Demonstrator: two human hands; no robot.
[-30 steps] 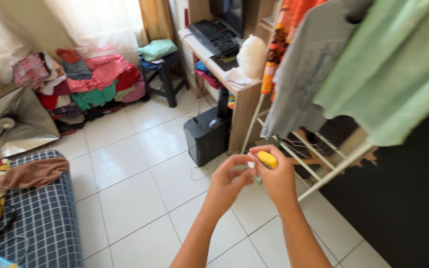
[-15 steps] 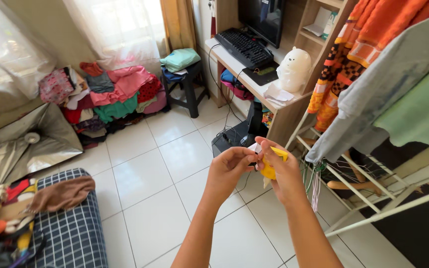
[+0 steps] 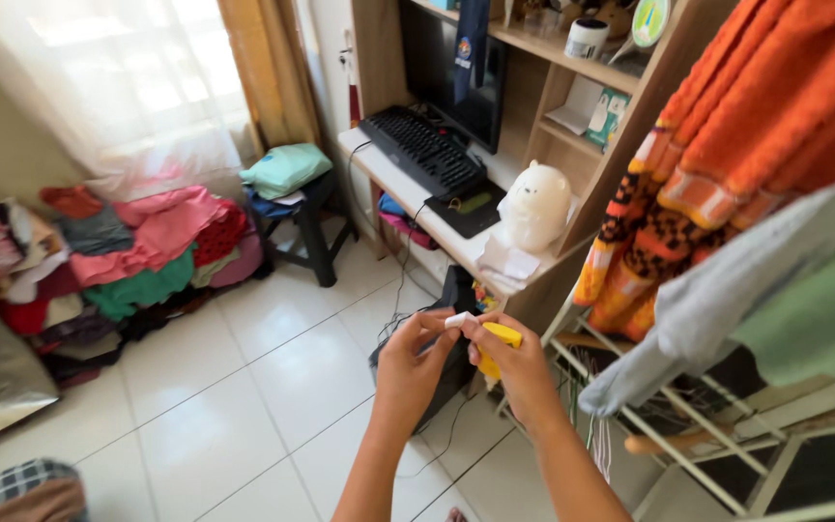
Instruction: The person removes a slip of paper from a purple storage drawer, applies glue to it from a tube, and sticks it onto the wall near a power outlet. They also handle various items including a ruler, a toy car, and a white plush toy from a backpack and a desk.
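My right hand (image 3: pixel 519 372) is closed around a small yellow object (image 3: pixel 495 340) held in front of me. My left hand (image 3: pixel 410 362) pinches a small white tab (image 3: pixel 458 319) at the top of that yellow object between thumb and fingers. Both hands meet above the tiled floor, just in front of a wooden desk (image 3: pixel 437 227). What the yellow object is cannot be made out.
A drying rack (image 3: pixel 688 464) with orange, grey and green garments hangs at the right. The desk carries a black keyboard (image 3: pixel 422 150), a monitor and a white bear-shaped figure (image 3: pixel 533 205). A black box stands under it. A stool (image 3: pixel 306 227) and a clothes pile (image 3: pixel 137 256) are at the left.
The view has turned up and to the right; the bed and silver sheet slid out of sight. My hands stayed together on the yellow object, left fingers now pinching the white tab.
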